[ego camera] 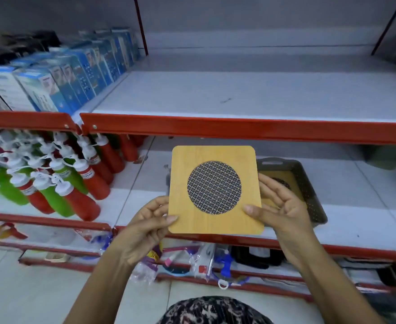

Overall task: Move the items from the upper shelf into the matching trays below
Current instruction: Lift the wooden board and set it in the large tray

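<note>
A square wooden trivet (215,157) with a round metal-mesh centre is held flat in front of the middle shelf. My left hand (145,224) grips its lower left corner, thumb on top. My right hand (282,205) holds its right edge, thumb on the lower right corner. Behind the right hand a dark perforated tray (309,183) stands on the lower shelf, and another wooden trivet (285,181) of the same kind lies inside it, partly hidden. The upper shelf (250,94) in front of me is bare white.
Blue boxes (70,73) line the upper shelf at the left. Red and green squeeze bottles (59,181) fill the left of the lower shelf. Red shelf rails (239,128) cross the view. Packaged goods (192,260) sit on the lowest shelf near the floor.
</note>
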